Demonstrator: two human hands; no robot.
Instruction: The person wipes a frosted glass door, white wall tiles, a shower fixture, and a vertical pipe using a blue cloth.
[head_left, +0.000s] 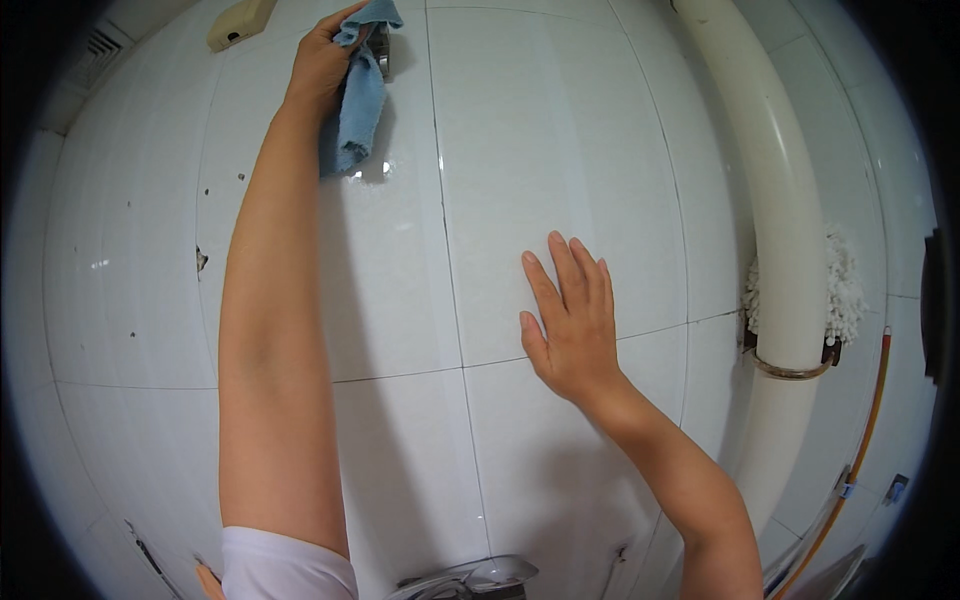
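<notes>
My left hand (322, 64) is raised high at the top of the view, closed on a light blue cloth (364, 105). The cloth hangs down beside a shiny metal fixture (385, 56) fixed to the wall, and partly covers it. Lower and to the right, my right hand (574, 315) is spread against the white tiled wall (525, 150), fingers apart and holding nothing. Whether the whole palm presses on the tile cannot be told.
A thick cream pipe (784, 180) with a metal clamp (795, 371) runs down the right. Behind it hangs a white mop head (844, 292), with an orange pole (870, 427) nearby. A chrome fitting (499, 571) juts in at the bottom. A beige box (241, 24) is mounted upper left.
</notes>
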